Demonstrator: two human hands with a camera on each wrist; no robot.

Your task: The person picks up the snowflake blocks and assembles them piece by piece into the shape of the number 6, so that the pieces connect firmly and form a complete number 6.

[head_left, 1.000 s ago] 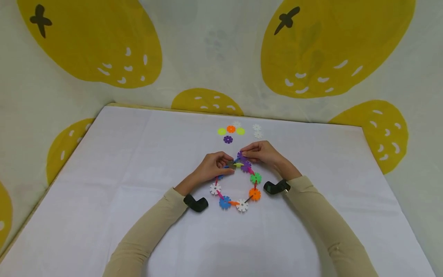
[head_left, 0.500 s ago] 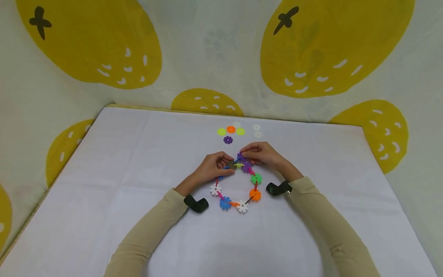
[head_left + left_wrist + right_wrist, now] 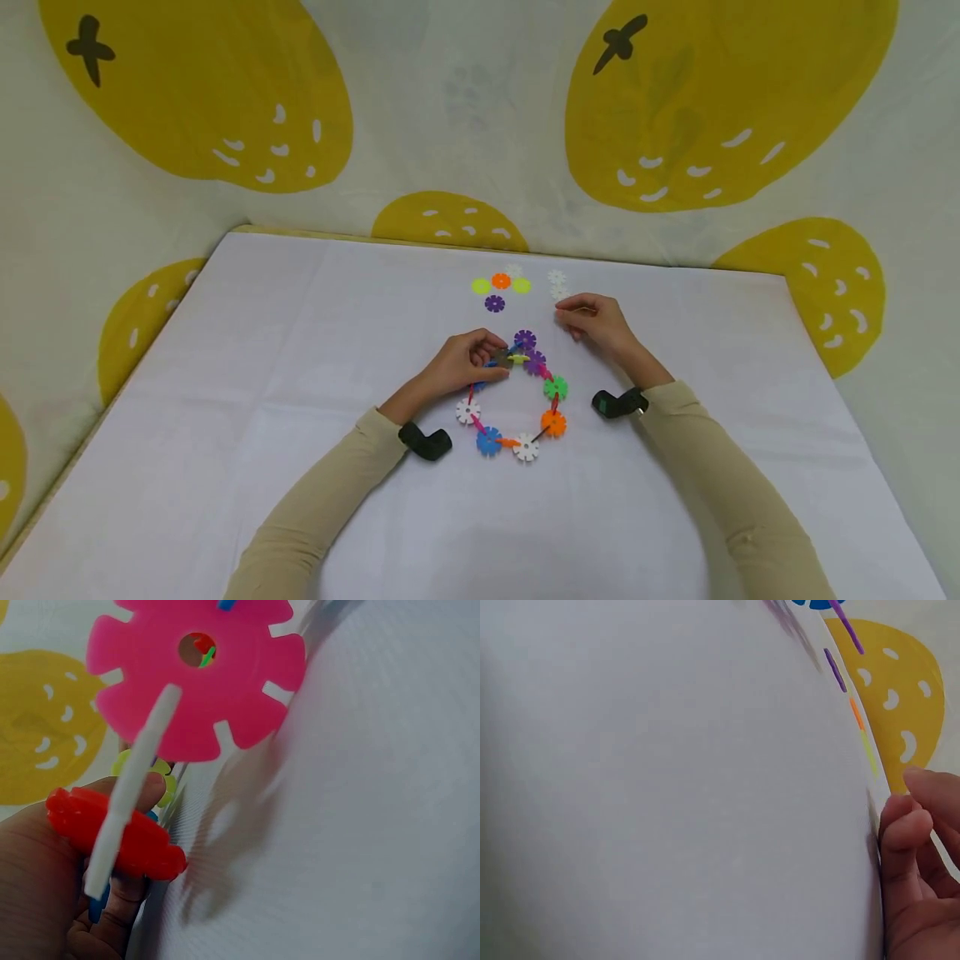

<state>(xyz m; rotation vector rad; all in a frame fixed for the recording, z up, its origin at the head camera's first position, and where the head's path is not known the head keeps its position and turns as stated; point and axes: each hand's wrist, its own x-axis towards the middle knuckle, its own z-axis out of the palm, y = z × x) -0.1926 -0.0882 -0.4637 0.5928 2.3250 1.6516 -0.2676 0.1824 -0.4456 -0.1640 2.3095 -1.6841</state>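
Note:
A ring of interlocked notched discs in several colours (image 3: 554, 423) lies on the white-covered table. My left hand (image 3: 457, 363) pinches the ring's upper left part at a greyish disc (image 3: 504, 357). A purple disc (image 3: 525, 339) juts out beyond the ring's top, joined through a blue one. My right hand (image 3: 596, 323) is off the ring, its fingers loosely bent with nothing visible between them, close to the white discs (image 3: 557, 277). In the left wrist view, a pink disc (image 3: 150, 712), a white disc seen edge-on (image 3: 131, 795) and a red disc (image 3: 150, 844) partly cover the hand.
Beyond the ring lie loose discs: a purple one (image 3: 494, 303), an orange one (image 3: 501, 281), yellow ones (image 3: 481, 286) and white ones. A cloth wall with yellow fruit prints (image 3: 450, 223) rises behind the table's far edge. Dark wrist cameras (image 3: 425, 442) stick out from both sleeves.
My right hand has let go of the jutting purple disc and moved up and right toward the loose white discs. The left hand keeps its hold on the ring.

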